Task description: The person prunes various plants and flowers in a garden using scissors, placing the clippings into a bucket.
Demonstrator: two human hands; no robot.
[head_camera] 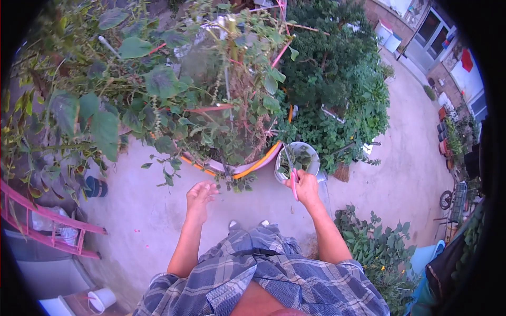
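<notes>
My right hand (307,187) grips scissors with pink handles (293,185); the metal blades (287,157) point away from me over a white bucket (279,168). Cut green leaves and stems (302,158) lie inside the bucket. My left hand (202,195) hangs in the air with loosely bent fingers, and I see nothing held in it. Just beyond that hand stands a large round planter (259,168) with an orange hose or band (253,169) along its rim. Dense leafy plants (205,130) grow out of it, tied in places with red strips (209,108).
A dark green bush (328,59) stands right of the planter, with a broom head (341,173) near its base. At left are a pink ladder (47,217) and a dark pot (96,187) on the concrete floor (158,229). Low plants (375,241) grow at my right.
</notes>
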